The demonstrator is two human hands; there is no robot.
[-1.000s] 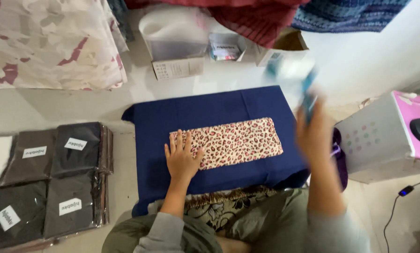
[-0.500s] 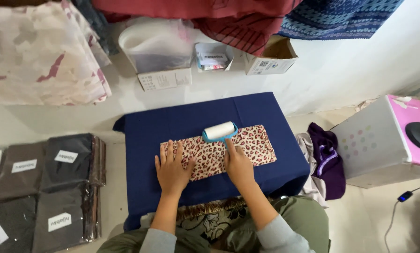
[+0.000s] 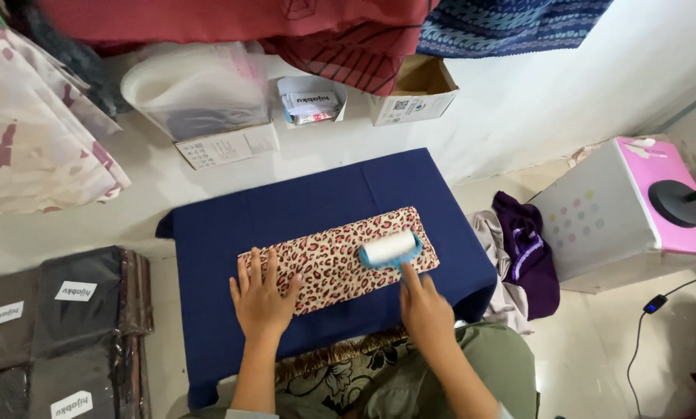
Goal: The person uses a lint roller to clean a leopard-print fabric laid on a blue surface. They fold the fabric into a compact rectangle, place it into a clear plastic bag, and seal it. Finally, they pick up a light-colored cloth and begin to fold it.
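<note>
The left hand (image 3: 261, 299) presses flat, 5 fingers spread, on the folded leopard-print cloth (image 3: 328, 260) (atop a navy-covered table (image 3: 286, 209)). The right hand (image 3: 424, 309) grips the lint roller (image 3: 389, 249), its white cylinder on the cloth's right end.

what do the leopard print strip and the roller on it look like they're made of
Leopard-print strip: seemingly thin woven cloth, matte; it lies flat and limp on the navy cover. Lint roller: white drum, probably sticky paper, in a smooth light-blue frame, likely plastic. The right hand holds its handle.
</note>
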